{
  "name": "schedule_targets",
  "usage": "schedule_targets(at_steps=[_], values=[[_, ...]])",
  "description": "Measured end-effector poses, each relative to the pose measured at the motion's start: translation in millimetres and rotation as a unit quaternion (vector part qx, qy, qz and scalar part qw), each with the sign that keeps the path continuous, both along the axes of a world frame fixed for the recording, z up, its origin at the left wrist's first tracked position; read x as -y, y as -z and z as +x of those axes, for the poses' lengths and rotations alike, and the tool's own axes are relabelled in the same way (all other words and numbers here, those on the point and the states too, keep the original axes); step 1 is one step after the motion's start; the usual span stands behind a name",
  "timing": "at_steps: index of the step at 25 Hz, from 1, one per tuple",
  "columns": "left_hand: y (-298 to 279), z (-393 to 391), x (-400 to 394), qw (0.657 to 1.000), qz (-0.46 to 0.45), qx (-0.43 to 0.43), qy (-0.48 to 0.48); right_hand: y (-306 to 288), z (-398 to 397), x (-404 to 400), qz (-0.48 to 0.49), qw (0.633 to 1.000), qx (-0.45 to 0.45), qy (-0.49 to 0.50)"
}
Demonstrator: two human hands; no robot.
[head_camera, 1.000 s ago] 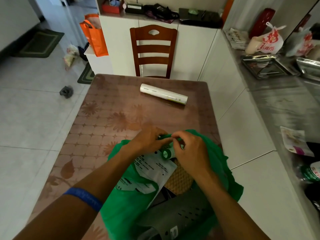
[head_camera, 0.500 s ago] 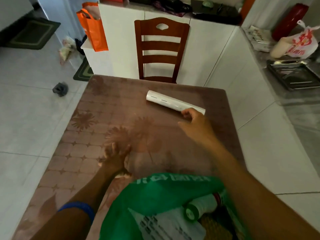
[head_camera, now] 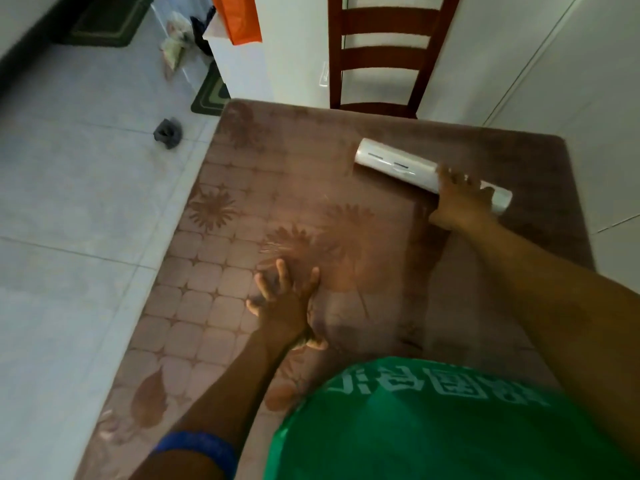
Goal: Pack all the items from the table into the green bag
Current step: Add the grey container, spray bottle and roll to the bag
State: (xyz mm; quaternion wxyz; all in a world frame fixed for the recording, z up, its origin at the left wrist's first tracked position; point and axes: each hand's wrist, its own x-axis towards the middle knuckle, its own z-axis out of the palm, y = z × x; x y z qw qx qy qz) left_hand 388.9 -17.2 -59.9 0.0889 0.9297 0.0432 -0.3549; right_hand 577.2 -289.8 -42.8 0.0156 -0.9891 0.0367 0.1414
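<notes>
A white roll [head_camera: 398, 164] lies across the far right part of the brown patterned table [head_camera: 242, 209]. My right hand [head_camera: 462, 199] is stretched out over the roll's right half, fingers wrapped on it while it rests on the table. My left hand [head_camera: 285, 303] lies flat on the tabletop near the middle, fingers spread, holding nothing. The green bag [head_camera: 433, 424] with white printed characters fills the bottom right, at the table's near edge; its inside is hidden from this angle.
A dark wooden chair [head_camera: 384, 53] stands behind the table's far edge. White cabinets run along the right and back. An orange bag [head_camera: 239, 19] hangs at the back left. On the tiled floor to the left lie a dark crumpled cloth [head_camera: 168, 132] and green mats.
Both hands left the green bag's mouth. My right hand reached forward onto the white roll; my left hand moved out and flattened on the table. The view tilted down and forward.
</notes>
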Motion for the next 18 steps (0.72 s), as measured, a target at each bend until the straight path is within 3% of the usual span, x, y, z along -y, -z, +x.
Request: schedule_targets(at_steps=[3,8,13,14,16,18], values=[[1.4,-0.8,-2.4,1.000,-0.005,-0.001,-0.009,6.3,0.6,-7.8,0.017,1.000,0.011,0.019],[0.4,-2.6,-5.9,1.000,0.004,0.001,-0.008,-32.4,-50.8,-20.1,0.052,0.983,-0.172,0.042],[-12.1,-9.8,-5.1,0.997,-0.052,0.016,-0.061,-134.5,-144.5,-30.5,0.264,0.962,-0.040,0.057],[-17.9,-17.7,-6.3,0.986,-0.126,0.054,-0.090,-159.6,-165.5,-29.9,0.315,0.948,-0.002,0.046],[-51.3,-33.0,-5.1,0.910,-0.328,0.131,-0.214,-204.7,-218.3,-26.0,0.400,0.914,0.057,0.039],[-110.1,-54.4,-0.9,0.855,-0.382,0.192,-0.295,-228.3,-280.0,-21.1,0.467,0.878,0.087,0.064]])
